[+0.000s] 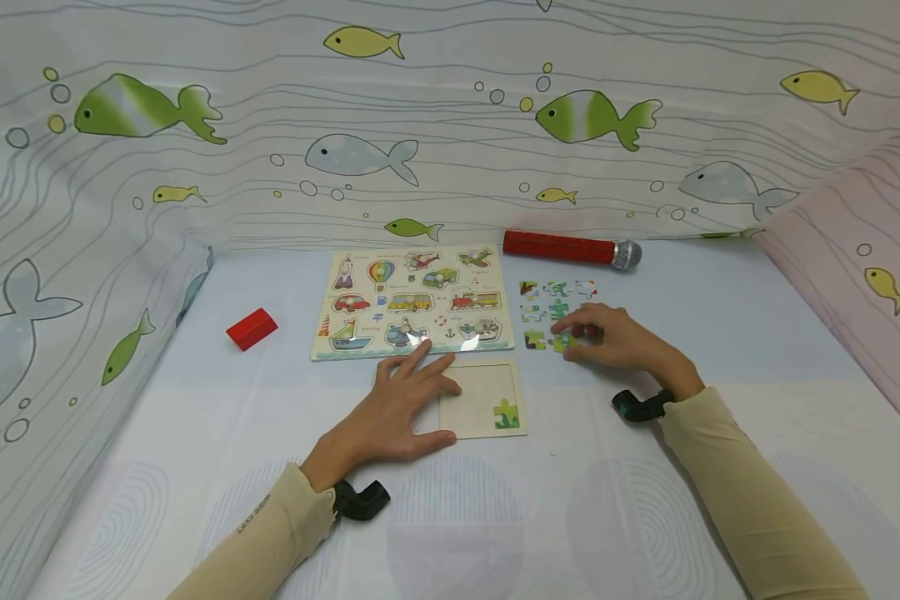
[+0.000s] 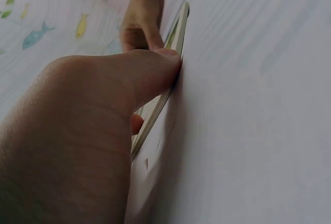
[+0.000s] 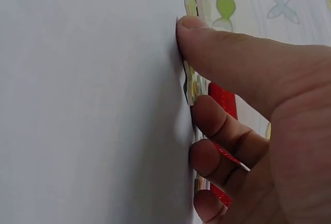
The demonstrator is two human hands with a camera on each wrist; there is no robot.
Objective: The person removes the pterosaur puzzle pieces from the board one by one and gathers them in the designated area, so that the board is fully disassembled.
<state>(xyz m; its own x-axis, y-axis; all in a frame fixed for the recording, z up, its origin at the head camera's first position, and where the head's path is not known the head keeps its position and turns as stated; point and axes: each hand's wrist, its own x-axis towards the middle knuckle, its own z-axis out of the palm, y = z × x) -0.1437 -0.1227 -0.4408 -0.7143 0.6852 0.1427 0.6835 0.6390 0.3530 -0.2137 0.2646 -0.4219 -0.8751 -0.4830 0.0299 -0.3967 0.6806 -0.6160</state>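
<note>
A shallow wooden puzzle tray (image 1: pixel 476 392) lies flat, with one green puzzle piece (image 1: pixel 506 415) in its lower right corner. Spread over the tray's left side is my left hand (image 1: pixel 393 412), its thumb (image 2: pixel 155 63) touching the front edge. Loose puzzle pieces (image 1: pixel 534 314) lie in rows to the right of the tray. At the nearest row, my right hand (image 1: pixel 611 337) pinches a green-and-yellow puzzle piece (image 3: pixel 192 84) between thumb and index finger, low at the table surface. Its other fingers are bent and partly hide the pieces.
Behind the tray lies a vehicle picture board (image 1: pixel 412 300). A red microphone (image 1: pixel 562 246) with a silver head rests at the back, near the fish-print curtain (image 1: pixel 450 108). A red block (image 1: pixel 252 329) sits at the left on the pale tablecloth (image 1: pixel 592 508).
</note>
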